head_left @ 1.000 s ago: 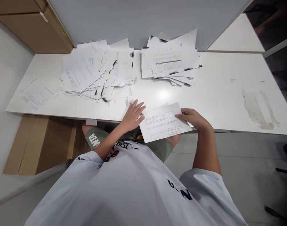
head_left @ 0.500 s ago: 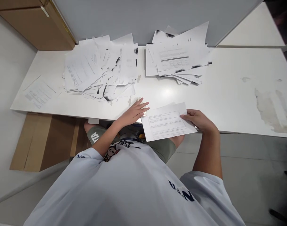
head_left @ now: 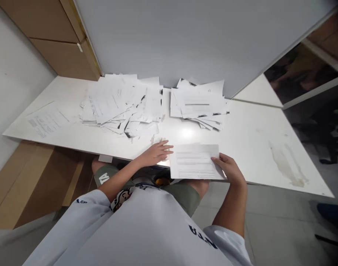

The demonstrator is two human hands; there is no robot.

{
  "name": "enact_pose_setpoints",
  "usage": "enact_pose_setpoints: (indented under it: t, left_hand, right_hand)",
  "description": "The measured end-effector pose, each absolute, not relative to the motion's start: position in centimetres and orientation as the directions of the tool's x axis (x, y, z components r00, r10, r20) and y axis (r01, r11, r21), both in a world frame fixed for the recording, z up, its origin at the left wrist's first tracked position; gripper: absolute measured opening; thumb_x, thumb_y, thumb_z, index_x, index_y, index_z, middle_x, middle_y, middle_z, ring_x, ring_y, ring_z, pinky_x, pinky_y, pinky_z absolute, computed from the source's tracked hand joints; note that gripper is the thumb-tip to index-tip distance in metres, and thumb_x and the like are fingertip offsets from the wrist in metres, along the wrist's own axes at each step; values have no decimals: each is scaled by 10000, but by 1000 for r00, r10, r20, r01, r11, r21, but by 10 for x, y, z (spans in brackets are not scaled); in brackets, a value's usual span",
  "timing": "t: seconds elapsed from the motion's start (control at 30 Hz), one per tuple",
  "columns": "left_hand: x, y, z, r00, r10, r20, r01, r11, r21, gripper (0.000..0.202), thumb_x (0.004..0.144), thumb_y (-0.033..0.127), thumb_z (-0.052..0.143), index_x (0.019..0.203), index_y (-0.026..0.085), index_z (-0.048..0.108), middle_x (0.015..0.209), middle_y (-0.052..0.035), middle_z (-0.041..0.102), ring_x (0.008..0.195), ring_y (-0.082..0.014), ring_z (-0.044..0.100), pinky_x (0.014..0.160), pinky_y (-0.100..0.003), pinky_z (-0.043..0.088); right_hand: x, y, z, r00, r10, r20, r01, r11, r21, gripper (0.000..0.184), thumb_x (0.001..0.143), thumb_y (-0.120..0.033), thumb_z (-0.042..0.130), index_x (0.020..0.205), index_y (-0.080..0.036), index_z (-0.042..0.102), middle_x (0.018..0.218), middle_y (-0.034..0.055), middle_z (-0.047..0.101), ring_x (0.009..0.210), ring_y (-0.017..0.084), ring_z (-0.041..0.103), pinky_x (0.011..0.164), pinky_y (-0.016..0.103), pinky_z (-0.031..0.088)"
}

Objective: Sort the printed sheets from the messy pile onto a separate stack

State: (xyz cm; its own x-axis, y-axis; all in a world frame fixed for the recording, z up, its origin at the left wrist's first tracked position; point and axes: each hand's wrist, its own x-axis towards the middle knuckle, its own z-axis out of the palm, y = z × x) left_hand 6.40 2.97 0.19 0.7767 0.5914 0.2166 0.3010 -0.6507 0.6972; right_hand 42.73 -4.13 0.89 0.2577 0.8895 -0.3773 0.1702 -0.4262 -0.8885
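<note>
My right hand [head_left: 229,169] grips the right edge of a printed white sheet [head_left: 195,162] that hangs over the near edge of the white table [head_left: 249,140]. My left hand [head_left: 154,153] lies flat on the table just left of that sheet, fingers stretched out and touching its left edge. Behind my hands lie two heaps of printed papers: a wide messy one [head_left: 121,103] at the back left and a smaller stack [head_left: 198,103] at the back middle.
A single sheet [head_left: 45,120] lies at the table's far left. A grey partition [head_left: 171,40] stands behind the heaps. Cardboard boxes sit at the back left [head_left: 55,40] and under the table [head_left: 27,181]. A stained patch [head_left: 286,162] marks the table's right side.
The camera has tilted up, showing more partition. The sheet in my right hand has turned level with the table edge. My left hand stays flat beside it.
</note>
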Motion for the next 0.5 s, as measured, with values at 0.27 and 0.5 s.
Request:
enact_pose_setpoints:
  t: [0.27,0.5]
  left_hand:
    - [59,27,3,779,582,234,223,-606,764,401,1012,413,421,1230,209,689,1419,-72,581,1482,-257,316,1205,-432,327]
    - [61,16,1,753,593,284,254,-660,707,392,1026,340,386,1254,198,671,1425,-75,574,1463,-233,359,1195,-405,340]
  right_hand:
    - [454,72,40,730,668,-146,35,-250,-968,123,742,-205,720,756,-160,606,648,-22,593,548,86,540,519,201,459]
    - [432,172,60,654,756,-10,293,-266,-918,361,940,-378,603,1230,-165,584,1222,99,596,1045,215,617,870,414,547]
